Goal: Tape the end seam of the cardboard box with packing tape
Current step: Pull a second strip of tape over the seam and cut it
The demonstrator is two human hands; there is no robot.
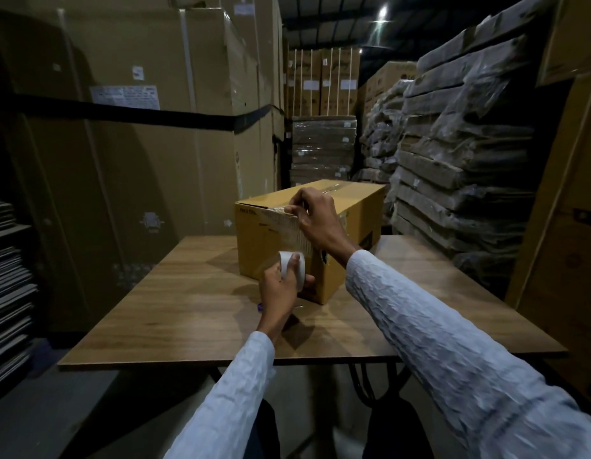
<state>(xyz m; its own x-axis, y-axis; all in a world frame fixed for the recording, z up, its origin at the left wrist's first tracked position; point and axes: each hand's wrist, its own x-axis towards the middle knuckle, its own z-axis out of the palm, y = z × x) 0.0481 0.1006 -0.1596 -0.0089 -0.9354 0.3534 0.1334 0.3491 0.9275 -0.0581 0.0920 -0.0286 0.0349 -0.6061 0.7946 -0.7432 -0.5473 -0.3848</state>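
Standing on a brown wooden table (175, 313), the tan rectangular cardboard box (274, 240) faces the person. Right hand (315, 215), fingers curled, pinches clear packing tape (295, 240) against the box's upper front edge. Directly below that grip, left hand (281, 289) clasps the white tape roll (292, 265) near the box's lower corner.

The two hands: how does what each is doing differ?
The left hand is low, near the table, gripping the tape roll. The right hand is higher, pressing clear tape onto the box at its top edge. The left hand is closed round something; the right hand pinches flat. Both wear white sleeves.
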